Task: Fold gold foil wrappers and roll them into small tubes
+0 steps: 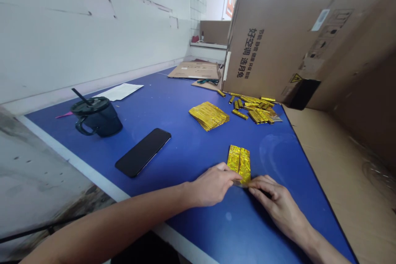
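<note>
Hiding part of the gold packet [239, 157] on the blue desk [185, 156], the left hand [213, 185] presses a finger down, its grip otherwise impossible to tell; the right hand [275, 198] pinches the packet's near corner, contact obscured; the cardboard box [284, 45] is cut off by the frame

The head view looks forward and down over the table [185, 152]. It sits close above the near edge [182, 243]
</note>
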Available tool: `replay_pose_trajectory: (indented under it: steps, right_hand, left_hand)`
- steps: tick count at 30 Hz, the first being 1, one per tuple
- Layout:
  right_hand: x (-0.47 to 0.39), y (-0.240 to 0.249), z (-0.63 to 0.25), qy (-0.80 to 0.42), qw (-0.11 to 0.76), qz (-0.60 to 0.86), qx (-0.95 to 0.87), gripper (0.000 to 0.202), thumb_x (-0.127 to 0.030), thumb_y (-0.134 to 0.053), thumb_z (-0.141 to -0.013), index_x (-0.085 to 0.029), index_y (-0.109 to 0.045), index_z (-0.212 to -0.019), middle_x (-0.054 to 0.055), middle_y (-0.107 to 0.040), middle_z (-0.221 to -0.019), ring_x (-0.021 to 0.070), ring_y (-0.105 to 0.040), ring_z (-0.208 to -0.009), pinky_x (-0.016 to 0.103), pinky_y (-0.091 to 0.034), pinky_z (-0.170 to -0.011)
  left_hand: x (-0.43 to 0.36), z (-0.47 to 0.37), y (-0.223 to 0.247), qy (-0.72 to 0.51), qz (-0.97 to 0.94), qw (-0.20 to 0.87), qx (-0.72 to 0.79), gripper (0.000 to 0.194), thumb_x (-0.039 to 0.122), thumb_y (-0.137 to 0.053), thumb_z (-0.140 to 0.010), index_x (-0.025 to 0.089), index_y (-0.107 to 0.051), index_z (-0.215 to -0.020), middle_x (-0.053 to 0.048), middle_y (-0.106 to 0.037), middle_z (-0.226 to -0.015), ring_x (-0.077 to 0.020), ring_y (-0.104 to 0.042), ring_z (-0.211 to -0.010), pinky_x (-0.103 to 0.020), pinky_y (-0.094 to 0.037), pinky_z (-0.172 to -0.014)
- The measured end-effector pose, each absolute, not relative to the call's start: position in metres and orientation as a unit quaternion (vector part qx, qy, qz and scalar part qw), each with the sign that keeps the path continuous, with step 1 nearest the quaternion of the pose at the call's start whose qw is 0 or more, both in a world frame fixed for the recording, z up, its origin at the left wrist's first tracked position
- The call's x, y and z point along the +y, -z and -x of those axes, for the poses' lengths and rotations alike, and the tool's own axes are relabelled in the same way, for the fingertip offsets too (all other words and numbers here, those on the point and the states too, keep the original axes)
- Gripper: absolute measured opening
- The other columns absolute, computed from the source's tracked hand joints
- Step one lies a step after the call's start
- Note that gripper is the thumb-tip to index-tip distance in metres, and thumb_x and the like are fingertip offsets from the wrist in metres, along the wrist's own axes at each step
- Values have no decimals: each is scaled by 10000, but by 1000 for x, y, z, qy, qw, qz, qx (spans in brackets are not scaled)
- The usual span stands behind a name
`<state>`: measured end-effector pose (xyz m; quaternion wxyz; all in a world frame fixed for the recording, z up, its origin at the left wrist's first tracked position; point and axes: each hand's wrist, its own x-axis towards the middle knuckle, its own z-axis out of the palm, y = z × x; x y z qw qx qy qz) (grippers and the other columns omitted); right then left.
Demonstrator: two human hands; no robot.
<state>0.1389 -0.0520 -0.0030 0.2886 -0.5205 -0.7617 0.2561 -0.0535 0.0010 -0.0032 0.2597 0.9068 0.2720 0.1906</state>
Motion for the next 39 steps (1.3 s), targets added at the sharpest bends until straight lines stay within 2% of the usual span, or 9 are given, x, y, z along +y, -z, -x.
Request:
replay_pose_trajectory:
  steps: [8, 12, 16, 23, 30, 35, 39]
  right_hand:
    - [-48, 3, -138, -286, 256, 614, -690, 260, -346, -419, -796, -208, -640, -795, 17, -640, -727, 166, -569, -678, 250, -426, -607]
    - [-45, 2, -139, -283, 222, 642, -677, 263, -359, -400, -790, -204, -608, -743, -5, -598, -616, 155, -540, -586, 234, -396, -537]
    - [-42, -1, -137, -272, 209, 650, -678, 247, -340, -403, -772, -207, -593, -690, -13, -590, -587, 149, -540, -566, 224, -386, -519]
    - [-35, 0, -136, -252, 222, 662, -670, 190, -296, -437, -711, -220, -611, -709, -9, -618, -593, 160, -562, -555, 238, -384, -493]
    - [-32, -3, -131, -223, 167, 700, -658, 151, -294, -435, -719, -228, -561, -669, -28, -595, -575, 152, -549, -551, 230, -343, -478]
    - [-31, -6, -127, -221, 146, 711, -651, 151, -291, -426, -727, -231, -553, -671, -33, -600, -588, 151, -550, -578, 232, -331, -498]
    - [-31, -6, -127, -215, 140, 720, -645, 147, -291, -433, -724, -233, -549, -655, -34, -609, -591, 153, -560, -593, 230, -323, -494]
  left_hand:
    - [7, 48, 3, -176, -882, 295, 322, 294, 158, -390, -811, 181, -559, -1052, -46, -611, -957, -164, -542, -883, -275, -406, -788]
    - [11, 45, 8, -183, -856, 350, 334, 323, 122, -381, -787, 213, -567, -1034, -3, -623, -972, -142, -559, -884, -246, -410, -766]
    - [11, 44, 9, -193, -841, 367, 347, 339, 109, -385, -767, 217, -572, -1029, 4, -627, -970, -141, -562, -882, -244, -415, -762]
    - [6, 44, 9, -223, -837, 341, 366, 346, 129, -416, -775, 207, -520, -1095, -10, -612, -984, -151, -562, -867, -270, -426, -777]
    - [4, 43, 11, -257, -854, 273, 361, 405, 68, -411, -759, 192, -456, -1142, -55, -460, -1097, -149, -498, -950, -275, -396, -855]
    - [-1, 42, 12, -207, -873, 219, 383, 414, 77, -400, -766, 231, -402, -1150, -58, -370, -1146, -145, -534, -845, -284, -438, -771]
    - [-6, 41, 8, -164, -887, 176, 394, 469, 56, -411, -733, 242, -355, -1161, -57, -362, -1127, -135, -534, -748, -288, -453, -697]
